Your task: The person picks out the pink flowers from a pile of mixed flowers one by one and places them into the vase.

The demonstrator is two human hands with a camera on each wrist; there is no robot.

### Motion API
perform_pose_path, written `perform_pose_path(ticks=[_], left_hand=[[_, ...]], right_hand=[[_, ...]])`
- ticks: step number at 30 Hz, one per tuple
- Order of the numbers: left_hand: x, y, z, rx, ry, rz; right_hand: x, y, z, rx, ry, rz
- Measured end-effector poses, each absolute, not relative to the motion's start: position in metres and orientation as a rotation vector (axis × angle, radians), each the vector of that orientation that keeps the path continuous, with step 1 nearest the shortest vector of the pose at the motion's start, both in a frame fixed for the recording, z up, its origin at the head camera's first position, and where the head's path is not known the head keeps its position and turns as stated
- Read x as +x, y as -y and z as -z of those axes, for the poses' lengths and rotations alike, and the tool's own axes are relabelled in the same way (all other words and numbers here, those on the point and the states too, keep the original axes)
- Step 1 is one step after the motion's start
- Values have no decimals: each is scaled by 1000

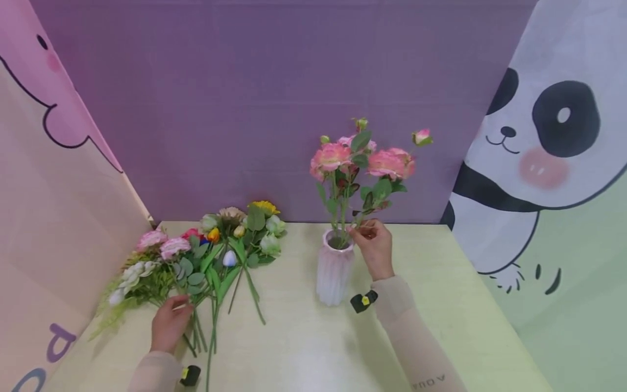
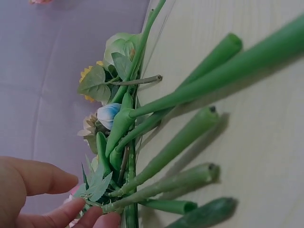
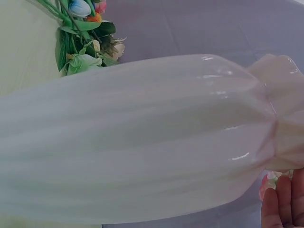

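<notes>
A white-pink fluted vase (image 1: pixel 335 275) stands upright on the table, holding tall stems of pink flowers (image 1: pixel 391 163) with green leaves and buds. At its mouth, my right hand (image 1: pixel 374 245) pinches a pink flower's stem. The right wrist view shows the vase (image 3: pixel 142 142) filling the frame, with right fingers (image 3: pixel 284 202) by its neck; their hold is hidden there. Over a pile of loose flowers on the left is my left hand (image 1: pixel 170 322), thumb and fingers apart. In the left wrist view, left fingers (image 2: pixel 66 213) are at a small leaf (image 2: pixel 99 187) near green stems (image 2: pixel 180 142).
The loose pile includes pink flowers (image 1: pixel 174 247), a blue-white tulip (image 1: pixel 229 258), a yellow flower (image 1: pixel 264 207) and pale green blooms (image 1: pixel 270 244). Its stems point toward the near side of the table (image 1: pixel 284 354). A purple cloth backdrop (image 1: pixel 220 109) rises behind; a panda-print panel (image 1: pixel 553 163) flanks the right.
</notes>
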State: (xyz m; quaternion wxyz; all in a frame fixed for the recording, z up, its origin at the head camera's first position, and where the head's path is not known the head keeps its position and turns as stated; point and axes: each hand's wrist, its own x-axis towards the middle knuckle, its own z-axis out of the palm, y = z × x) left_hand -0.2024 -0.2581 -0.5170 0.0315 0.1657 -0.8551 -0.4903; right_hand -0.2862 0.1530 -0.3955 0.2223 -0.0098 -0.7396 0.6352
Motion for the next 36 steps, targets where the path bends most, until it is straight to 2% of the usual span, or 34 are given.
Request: perform_pose_path(ticks=[11, 22, 25, 31, 36], left_hand=[[-213, 266, 521, 517, 2702, 1403], [-219, 272, 523, 480, 2793, 1298], [-219, 275, 524, 489, 2774, 1409], [-218, 276, 520, 555, 2512, 1929], [-219, 273, 520, 517, 2446, 2061]], right_hand=[[-276, -151, 384, 48, 2155, -1672], [-283, -165, 403, 149, 2169, -1625], [-282, -167, 404, 102, 2218, -1650], [-280, -168, 408, 59, 2261, -1725], [-275, -170, 412, 52, 2222, -1779]])
